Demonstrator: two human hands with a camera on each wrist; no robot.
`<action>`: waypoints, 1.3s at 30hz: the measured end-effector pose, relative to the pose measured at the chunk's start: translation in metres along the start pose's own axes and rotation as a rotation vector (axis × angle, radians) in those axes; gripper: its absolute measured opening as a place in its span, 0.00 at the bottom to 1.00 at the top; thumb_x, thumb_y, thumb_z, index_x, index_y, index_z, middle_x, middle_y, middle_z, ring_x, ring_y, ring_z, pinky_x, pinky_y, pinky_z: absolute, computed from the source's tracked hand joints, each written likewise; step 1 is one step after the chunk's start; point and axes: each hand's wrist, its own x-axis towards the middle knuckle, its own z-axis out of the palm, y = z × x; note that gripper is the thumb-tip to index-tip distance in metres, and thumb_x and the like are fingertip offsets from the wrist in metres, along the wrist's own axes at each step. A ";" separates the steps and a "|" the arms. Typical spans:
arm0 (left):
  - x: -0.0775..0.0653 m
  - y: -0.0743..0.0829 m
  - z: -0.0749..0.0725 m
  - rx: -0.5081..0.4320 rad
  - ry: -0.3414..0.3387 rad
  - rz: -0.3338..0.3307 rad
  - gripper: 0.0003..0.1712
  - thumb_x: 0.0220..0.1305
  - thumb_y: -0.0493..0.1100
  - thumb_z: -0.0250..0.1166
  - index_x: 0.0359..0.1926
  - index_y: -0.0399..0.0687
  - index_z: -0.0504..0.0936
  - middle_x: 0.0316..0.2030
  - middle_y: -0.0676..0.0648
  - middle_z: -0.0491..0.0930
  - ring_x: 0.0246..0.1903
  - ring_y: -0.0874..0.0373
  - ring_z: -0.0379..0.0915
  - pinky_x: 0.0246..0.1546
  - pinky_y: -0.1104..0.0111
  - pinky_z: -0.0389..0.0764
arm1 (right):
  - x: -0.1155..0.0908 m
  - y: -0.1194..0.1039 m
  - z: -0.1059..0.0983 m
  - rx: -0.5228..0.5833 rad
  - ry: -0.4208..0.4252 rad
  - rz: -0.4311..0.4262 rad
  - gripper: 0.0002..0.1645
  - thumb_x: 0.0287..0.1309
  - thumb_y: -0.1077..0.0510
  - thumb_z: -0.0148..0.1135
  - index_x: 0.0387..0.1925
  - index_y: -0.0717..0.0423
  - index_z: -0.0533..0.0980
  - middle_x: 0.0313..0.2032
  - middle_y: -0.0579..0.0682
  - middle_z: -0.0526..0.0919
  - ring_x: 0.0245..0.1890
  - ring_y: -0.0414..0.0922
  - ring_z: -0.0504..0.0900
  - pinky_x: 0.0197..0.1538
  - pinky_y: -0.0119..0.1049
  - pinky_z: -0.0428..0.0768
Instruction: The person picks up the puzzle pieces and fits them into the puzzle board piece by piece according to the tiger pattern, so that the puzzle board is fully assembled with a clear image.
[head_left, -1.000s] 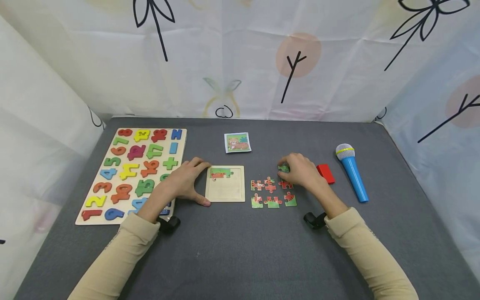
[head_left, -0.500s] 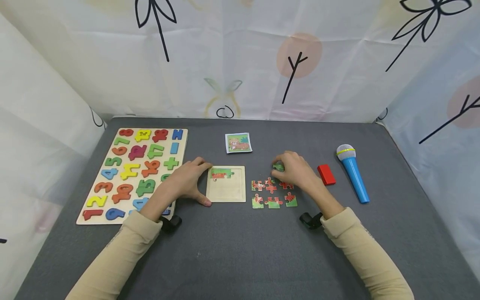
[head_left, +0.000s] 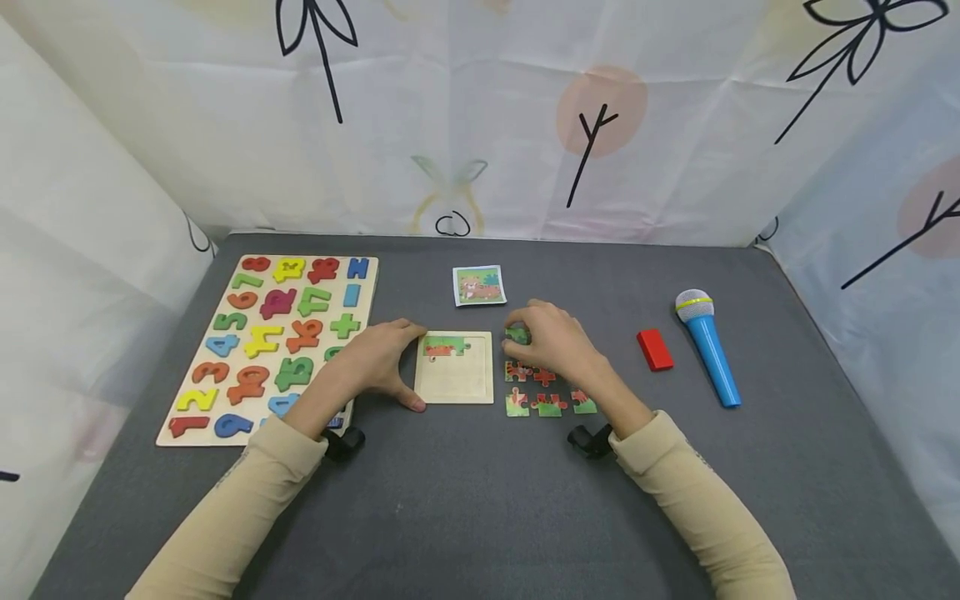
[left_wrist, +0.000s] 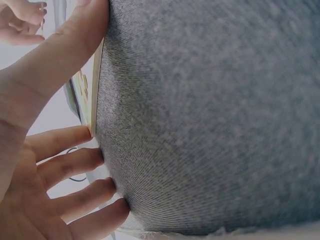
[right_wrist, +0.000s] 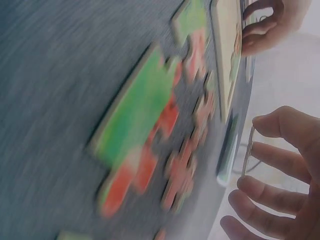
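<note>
My right hand [head_left: 553,337] pinches a green jigsaw puzzle piece [head_left: 517,334] between thumb and fingers, just right of the wooden puzzle tray [head_left: 454,393]. In the right wrist view this piece [right_wrist: 248,152] appears edge-on, raised off the table. Two joined pieces [head_left: 445,346] lie in the tray's upper left corner. My left hand [head_left: 378,360] has its fingers spread, touching the tray's left side; the left wrist view shows thumb and index finger along the tray edge [left_wrist: 95,92]. Several loose red-and-green puzzle pieces [head_left: 550,405] lie below my right hand, which partly hides some.
A number board [head_left: 262,346] stands left, partly under my left forearm. A picture card [head_left: 480,286] lies behind the tray. To the right are a red block [head_left: 656,350] and a blue toy microphone [head_left: 711,354]. Printed cloth walls [head_left: 487,125] enclose the table.
My right hand has lifted the green puzzle piece from the right end of the loose pieces and carried it left towards the tray. The left hand stays at the tray's side.
</note>
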 end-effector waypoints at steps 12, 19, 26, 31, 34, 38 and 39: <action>0.003 0.001 0.002 -0.015 -0.020 -0.014 0.67 0.36 0.67 0.85 0.73 0.39 0.68 0.69 0.34 0.72 0.67 0.36 0.71 0.68 0.44 0.73 | 0.017 -0.029 0.021 -0.065 -0.040 -0.022 0.18 0.63 0.51 0.66 0.53 0.49 0.86 0.47 0.52 0.86 0.33 0.44 0.75 0.25 0.34 0.69; 0.004 0.000 0.002 -0.020 -0.019 -0.006 0.67 0.36 0.67 0.85 0.73 0.39 0.68 0.68 0.35 0.73 0.66 0.37 0.72 0.68 0.45 0.74 | 0.023 -0.035 0.029 -0.094 -0.046 -0.017 0.17 0.64 0.51 0.67 0.52 0.50 0.86 0.46 0.52 0.85 0.35 0.45 0.76 0.27 0.35 0.72; 0.003 -0.001 0.001 -0.017 -0.013 0.001 0.66 0.37 0.67 0.85 0.73 0.38 0.68 0.68 0.34 0.72 0.66 0.36 0.72 0.67 0.45 0.74 | 0.026 -0.037 0.035 -0.114 -0.054 -0.011 0.17 0.66 0.50 0.67 0.53 0.49 0.86 0.47 0.52 0.84 0.38 0.46 0.77 0.28 0.35 0.71; 0.002 -0.001 0.002 -0.018 -0.010 0.007 0.66 0.37 0.66 0.85 0.72 0.37 0.69 0.68 0.34 0.72 0.66 0.36 0.72 0.67 0.44 0.74 | 0.027 -0.038 0.037 -0.117 -0.053 -0.015 0.18 0.66 0.49 0.68 0.54 0.49 0.85 0.46 0.53 0.84 0.39 0.48 0.79 0.30 0.39 0.77; 0.002 -0.002 0.003 -0.021 -0.011 0.010 0.66 0.37 0.67 0.85 0.72 0.37 0.69 0.67 0.34 0.73 0.66 0.36 0.72 0.67 0.44 0.74 | 0.026 -0.038 0.035 -0.114 -0.058 -0.001 0.19 0.66 0.48 0.68 0.55 0.49 0.85 0.48 0.53 0.84 0.43 0.49 0.81 0.34 0.43 0.81; 0.002 -0.001 0.002 -0.019 -0.014 0.003 0.67 0.37 0.67 0.85 0.72 0.37 0.68 0.68 0.34 0.72 0.66 0.36 0.72 0.67 0.44 0.74 | 0.025 -0.037 0.033 -0.114 -0.055 0.011 0.18 0.65 0.49 0.68 0.55 0.48 0.85 0.50 0.52 0.84 0.45 0.50 0.82 0.37 0.46 0.84; 0.002 -0.001 0.002 -0.019 -0.014 0.000 0.67 0.36 0.67 0.85 0.72 0.37 0.68 0.68 0.34 0.72 0.66 0.36 0.72 0.67 0.45 0.74 | 0.025 -0.036 0.032 -0.115 -0.052 0.010 0.18 0.65 0.49 0.69 0.54 0.48 0.85 0.50 0.51 0.84 0.45 0.50 0.82 0.37 0.45 0.84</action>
